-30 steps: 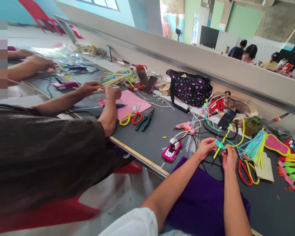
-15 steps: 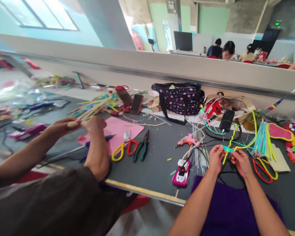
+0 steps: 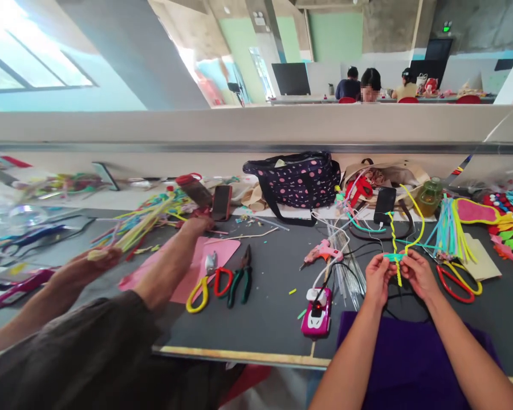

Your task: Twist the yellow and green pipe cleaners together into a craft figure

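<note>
My left hand [image 3: 378, 280] and my right hand [image 3: 418, 275] are close together over the table's right part, fingers pinched. Between them runs a short turquoise pipe cleaner [image 3: 394, 257], each hand gripping one end. A twisted yellow pipe cleaner [image 3: 394, 232] crosses it upright, its lower end hanging below the fingers. Another yellow pipe cleaner [image 3: 422, 219] curves up from near my right hand; whether it joins the held piece I cannot tell. Beyond lies a bundle of turquoise and yellow pipe cleaners [image 3: 447, 230]. Under my forearms is a purple cloth [image 3: 393, 364].
Red-and-yellow scissors [image 3: 455, 290] lie right of my hands. Leftward are a pink glue gun [image 3: 324, 254], a magenta power strip [image 3: 316, 324], clear glue sticks [image 3: 346, 267] and green-handled pliers [image 3: 240, 279]. A co-worker's arm [image 3: 171, 265] reaches across pink paper. A dotted bag [image 3: 297, 185] stands behind.
The view has levelled and swung right. My hands keep hold of the turquoise pipe cleaner, with the yellow twist now more upright. The co-worker's near hand has reached farther away across the table.
</note>
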`<state>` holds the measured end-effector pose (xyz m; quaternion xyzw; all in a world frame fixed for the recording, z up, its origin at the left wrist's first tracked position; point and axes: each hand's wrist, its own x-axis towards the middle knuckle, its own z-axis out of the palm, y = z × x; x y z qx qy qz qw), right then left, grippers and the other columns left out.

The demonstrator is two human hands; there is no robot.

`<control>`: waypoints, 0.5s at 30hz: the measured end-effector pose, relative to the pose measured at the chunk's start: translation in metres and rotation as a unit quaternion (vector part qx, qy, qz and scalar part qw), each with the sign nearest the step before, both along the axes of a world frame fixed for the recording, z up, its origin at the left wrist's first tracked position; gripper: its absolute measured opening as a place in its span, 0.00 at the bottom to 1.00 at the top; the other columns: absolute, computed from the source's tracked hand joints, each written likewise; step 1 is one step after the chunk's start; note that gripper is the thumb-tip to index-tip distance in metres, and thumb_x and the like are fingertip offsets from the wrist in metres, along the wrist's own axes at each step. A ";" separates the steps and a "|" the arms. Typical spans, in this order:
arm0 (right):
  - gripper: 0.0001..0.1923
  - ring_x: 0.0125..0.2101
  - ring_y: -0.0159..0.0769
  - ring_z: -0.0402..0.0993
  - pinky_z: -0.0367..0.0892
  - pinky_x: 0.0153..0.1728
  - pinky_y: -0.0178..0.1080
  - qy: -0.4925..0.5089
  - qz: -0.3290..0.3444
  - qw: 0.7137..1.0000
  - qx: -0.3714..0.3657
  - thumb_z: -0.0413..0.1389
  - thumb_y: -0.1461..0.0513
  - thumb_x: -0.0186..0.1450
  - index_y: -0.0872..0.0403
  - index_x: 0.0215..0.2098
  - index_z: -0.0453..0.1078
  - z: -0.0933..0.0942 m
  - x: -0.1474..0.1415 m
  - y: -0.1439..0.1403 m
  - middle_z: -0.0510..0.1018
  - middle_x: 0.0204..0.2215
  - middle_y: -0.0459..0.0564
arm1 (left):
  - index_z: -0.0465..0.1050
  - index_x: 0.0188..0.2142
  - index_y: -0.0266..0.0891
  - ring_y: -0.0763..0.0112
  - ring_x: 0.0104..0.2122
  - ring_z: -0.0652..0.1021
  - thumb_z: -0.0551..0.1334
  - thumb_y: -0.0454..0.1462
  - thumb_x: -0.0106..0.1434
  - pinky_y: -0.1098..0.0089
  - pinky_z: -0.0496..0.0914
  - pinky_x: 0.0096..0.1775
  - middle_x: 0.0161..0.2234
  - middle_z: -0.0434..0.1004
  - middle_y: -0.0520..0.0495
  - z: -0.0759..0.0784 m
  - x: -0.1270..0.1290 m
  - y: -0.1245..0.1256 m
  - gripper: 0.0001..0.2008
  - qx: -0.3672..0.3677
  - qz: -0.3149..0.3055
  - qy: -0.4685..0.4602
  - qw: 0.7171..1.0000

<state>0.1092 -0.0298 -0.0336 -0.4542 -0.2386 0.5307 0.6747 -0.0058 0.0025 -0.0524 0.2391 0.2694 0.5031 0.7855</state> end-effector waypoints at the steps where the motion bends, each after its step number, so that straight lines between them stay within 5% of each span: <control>1: 0.16 0.17 0.24 0.61 0.56 0.16 0.28 0.013 0.002 1.000 0.010 0.67 0.59 0.48 0.55 0.34 0.73 0.000 0.000 0.001 0.71 0.20 0.41 | 0.72 0.36 0.36 0.75 0.23 0.75 0.72 0.42 0.48 0.74 0.69 0.29 0.24 0.74 0.50 0.001 0.000 0.001 0.19 0.004 0.000 -0.004 1.000; 15: 0.12 0.16 0.23 0.61 0.57 0.16 0.27 0.091 0.027 0.995 0.030 0.64 0.58 0.53 0.53 0.29 0.66 0.003 -0.019 0.007 0.69 0.18 0.38 | 0.70 0.29 0.36 0.80 0.19 0.71 0.70 0.39 0.51 0.79 0.66 0.25 0.20 0.71 0.53 0.011 -0.011 0.012 0.12 0.028 0.011 0.020 0.999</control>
